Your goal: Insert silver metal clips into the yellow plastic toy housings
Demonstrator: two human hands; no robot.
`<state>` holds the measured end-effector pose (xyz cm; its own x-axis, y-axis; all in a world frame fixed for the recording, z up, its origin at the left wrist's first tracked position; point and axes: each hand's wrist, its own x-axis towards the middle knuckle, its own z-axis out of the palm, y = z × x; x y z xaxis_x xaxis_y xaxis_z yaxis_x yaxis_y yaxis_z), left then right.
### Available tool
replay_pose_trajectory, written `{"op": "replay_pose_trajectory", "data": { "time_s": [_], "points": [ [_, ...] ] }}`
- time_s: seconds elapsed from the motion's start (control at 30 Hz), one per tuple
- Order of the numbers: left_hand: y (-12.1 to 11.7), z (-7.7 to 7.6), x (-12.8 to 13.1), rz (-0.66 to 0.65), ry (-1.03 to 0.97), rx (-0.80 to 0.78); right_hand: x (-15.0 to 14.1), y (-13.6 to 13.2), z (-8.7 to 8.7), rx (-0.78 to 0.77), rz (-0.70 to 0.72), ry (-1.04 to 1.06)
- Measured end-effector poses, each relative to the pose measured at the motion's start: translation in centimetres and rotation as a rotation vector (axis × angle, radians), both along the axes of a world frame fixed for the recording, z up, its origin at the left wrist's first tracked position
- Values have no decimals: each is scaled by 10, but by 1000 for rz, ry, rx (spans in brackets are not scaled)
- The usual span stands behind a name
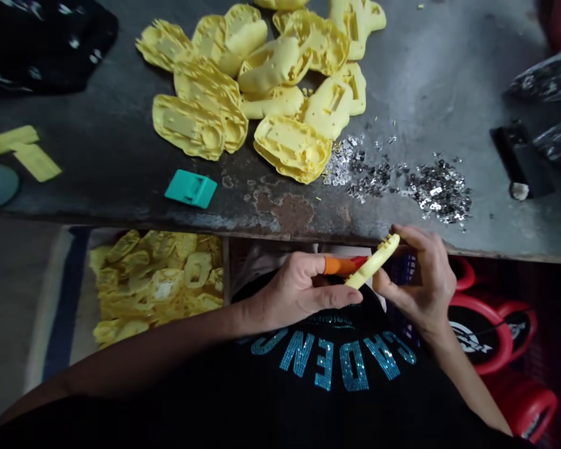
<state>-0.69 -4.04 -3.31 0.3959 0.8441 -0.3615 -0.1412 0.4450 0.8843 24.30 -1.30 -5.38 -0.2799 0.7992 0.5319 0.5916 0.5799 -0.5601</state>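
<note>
A yellow plastic shell (373, 263) is held edge-on in front of my chest, just off the table's near edge. My left hand (308, 284) grips its lower end between thumb and fingers; an orange finger cover (339, 265) sits on one finger, with something red at its tip. On the shell's right side, my right hand (421, 274) has its fingers curled round the upper end, thumb below. Beyond the hands lies a scattered pile of small shiny metal clips (439, 190). Nearby is a heap of similar yellow shells (292, 146).
On the grey metal table (430, 81) lie a teal plastic piece (191, 188), yellow strips (37, 162), a black bag (42, 43) and a dark block (521, 159). Below left, a bin holds more yellow parts (159, 280). Red-rimmed round objects (477, 330) stand below right.
</note>
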Motion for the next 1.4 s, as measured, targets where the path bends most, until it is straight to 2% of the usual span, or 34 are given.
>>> {"op": "replay_pose_trajectory", "data": {
  "time_s": [0.07,0.17,0.27,0.4,0.53,0.67,0.73,0.8,0.87,0.97,1.1,1.17,1.27,1.4],
  "points": [
    [3,-5,-1,-7,-78,-58,0,3,1,-27,9,13],
    [9,-13,-7,-29,-304,-176,-3,9,5,-131,55,48],
    [17,-17,-15,-101,-459,-274,-10,13,13,-236,135,49],
    [21,-19,-27,-147,-482,-358,-24,16,20,-307,196,21],
    [19,-19,-36,-127,-505,-332,-32,15,23,-303,172,23],
    [23,-17,-38,-44,-538,-312,-18,27,19,-314,213,1],
    [27,-15,-36,25,-550,-262,2,43,12,-222,100,-46],
    [31,-14,-34,60,-551,-202,25,62,1,-51,-125,-168],
    [34,-13,-33,76,-533,-176,43,80,-9,54,-266,-288],
    [33,-12,-33,118,-499,-192,53,95,-17,85,-300,-364],
    [25,-12,-41,161,-519,-165,33,95,-10,83,-198,-323],
    [18,-12,-47,192,-527,-151,14,93,-5,92,-99,-321],
    [9,-12,-55,257,-483,-168,-21,96,-4,113,34,-430],
    [0,-12,-62,303,-428,-202,-57,104,-9,136,46,-568]
  ]
}}
